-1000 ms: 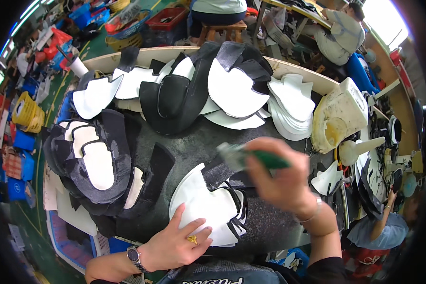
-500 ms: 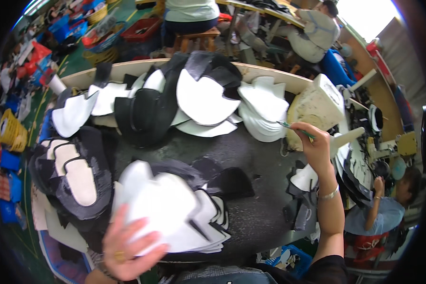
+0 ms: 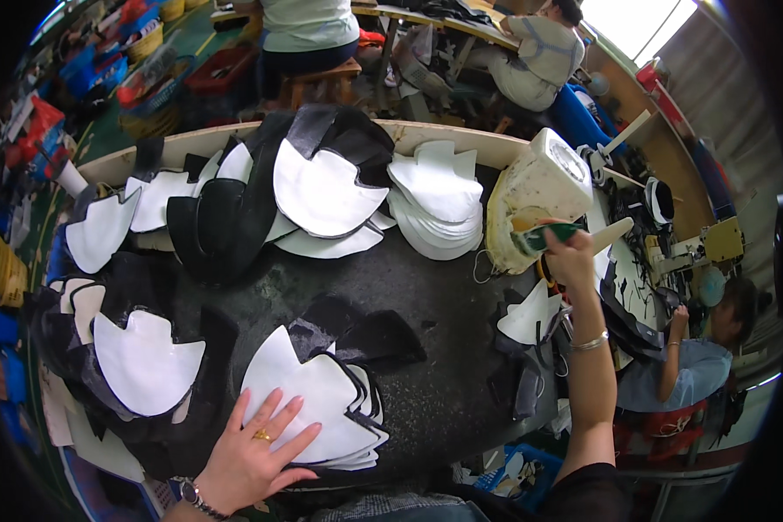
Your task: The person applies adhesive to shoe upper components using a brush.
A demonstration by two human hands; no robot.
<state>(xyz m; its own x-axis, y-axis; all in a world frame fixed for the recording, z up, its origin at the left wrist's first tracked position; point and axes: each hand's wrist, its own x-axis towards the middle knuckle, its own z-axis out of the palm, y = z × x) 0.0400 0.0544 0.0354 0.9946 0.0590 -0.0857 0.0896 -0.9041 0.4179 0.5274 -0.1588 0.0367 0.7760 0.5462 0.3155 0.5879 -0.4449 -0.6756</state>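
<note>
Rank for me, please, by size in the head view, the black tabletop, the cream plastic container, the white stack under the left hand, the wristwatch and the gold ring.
1. Black tabletop
2. Cream plastic container and white stack under the left hand: too alike to rank
3. Wristwatch
4. Gold ring

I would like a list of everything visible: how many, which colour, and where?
White notched flat sheets, stacked: several, white, table's near side
White notched single sheet: one, white, on left-side pieces
White layered sheets: several, white, far edge
Curved black-and-white pieces: several, far edge
Cream plastic container: one, cream, far right corner
Green-handled tool: one, green, by the container
Black-topped table: one, black, centre
Other workers: at least three, pale or blue tops, beyond and right
Background clutter: uncountable, mixed
Left hand: one, bare, on stacked sheets
Right hand: one, bare, holding tool
</note>
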